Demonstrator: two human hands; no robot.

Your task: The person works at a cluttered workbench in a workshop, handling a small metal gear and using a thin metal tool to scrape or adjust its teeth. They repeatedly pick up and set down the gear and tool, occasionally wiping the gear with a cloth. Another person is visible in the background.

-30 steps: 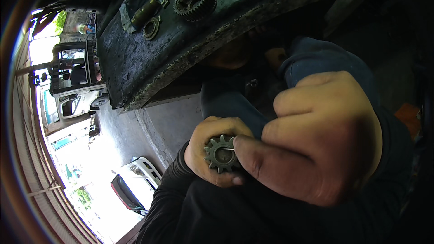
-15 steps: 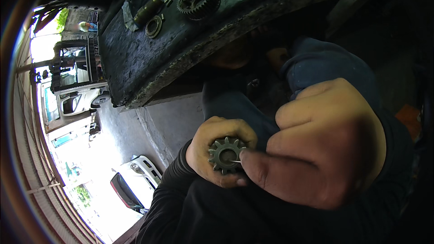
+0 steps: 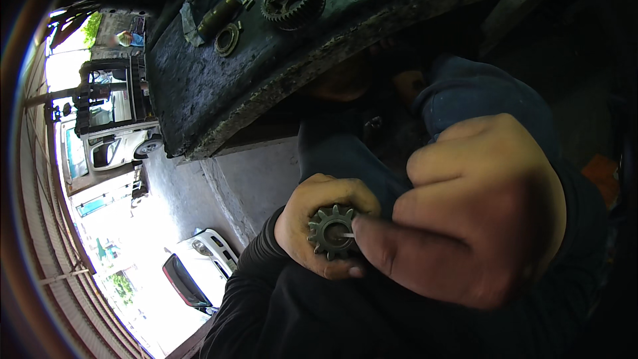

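My left hand (image 3: 298, 223) is wrapped round a small toothed metal gear (image 3: 323, 242), its round bore turned up toward me. My right hand (image 3: 475, 219) is closed just to the right, its thumb and finger pinched at the gear's edge. From that pinch a thin pale metal tip (image 3: 347, 235) reaches into the bore. The rest of this thin tool is hidden by my right hand, so its kind does not show. Both hands are above my lap, over dark blue trousers (image 3: 342, 149).
Ahead stands a dark, worn workbench (image 3: 219, 86) with a thick rough edge. On it lie a large gear (image 3: 292, 21), a metal ring (image 3: 226, 40) and a brass-coloured cylinder (image 3: 219, 16). A white car (image 3: 199, 272) is parked outside at left; a person (image 3: 129, 38) is far off.
The gear and my left hand have shifted very slightly down and right. The pinch of my right hand stays at the bore; the bench things lie as before.
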